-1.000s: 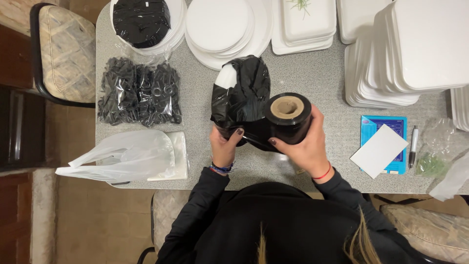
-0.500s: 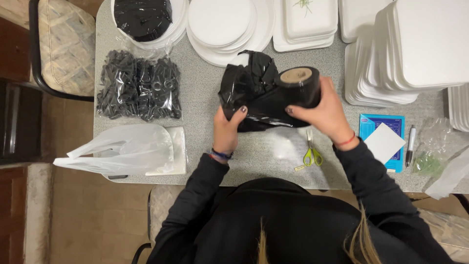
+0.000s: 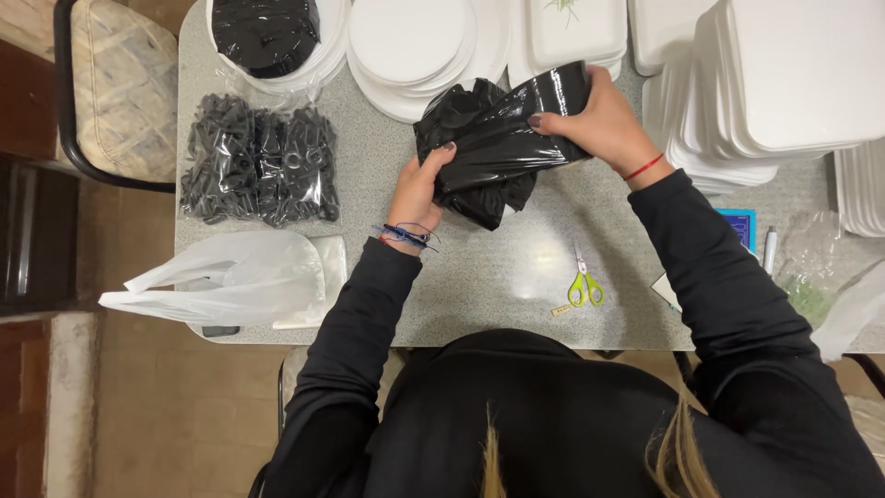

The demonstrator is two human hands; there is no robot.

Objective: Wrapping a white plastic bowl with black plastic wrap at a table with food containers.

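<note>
Wrapping part done: left hand (image 3: 419, 189) grips half-covered bundle (image 3: 479, 152); right hand (image 3: 599, 120) grasps film roll (image 3: 558, 92); scissors (image 3: 583, 277) unused.

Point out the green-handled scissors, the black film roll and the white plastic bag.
green-handled scissors (image 3: 584, 284), head view, on the handles
black film roll (image 3: 553, 97), head view, on its wrapped side
white plastic bag (image 3: 244, 277), head view, on its middle

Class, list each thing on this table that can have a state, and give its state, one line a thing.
black film roll: gripped by the right hand, film pulled out
black wrapped bundle: held by the left hand, film stretched over it
scissors: closed, flat on the table
white plastic bag: lying crumpled at the table edge
bag of black pieces: sealed, lying flat
</note>
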